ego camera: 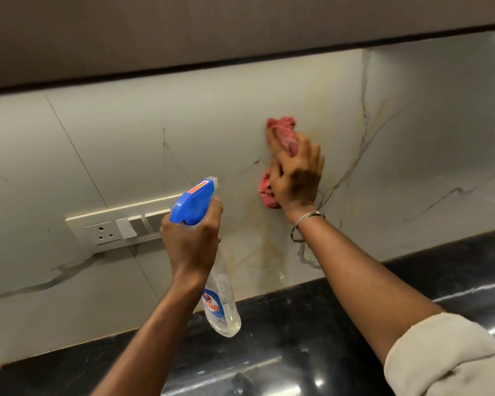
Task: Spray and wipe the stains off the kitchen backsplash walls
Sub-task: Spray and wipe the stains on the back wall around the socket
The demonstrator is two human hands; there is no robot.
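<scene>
The backsplash wall [212,132] is pale marble-look tile with dark veins and yellowish streaks near the middle. My right hand [296,174] presses a crumpled red cloth [282,132] flat against the wall, just left of the inner corner. The cloth shows above and below my fingers. My left hand [192,238] grips the neck of a clear spray bottle [222,295] with a blue trigger head, its nozzle tilted up toward the wall. The bottle hangs in the air in front of the wall, left of the cloth.
A white switch and socket plate [112,227] is set in the wall behind my left hand. A black glossy countertop [297,352] runs below. A brown overhead cabinet [183,32] hangs close above. The wall turns a corner [365,138] at the right.
</scene>
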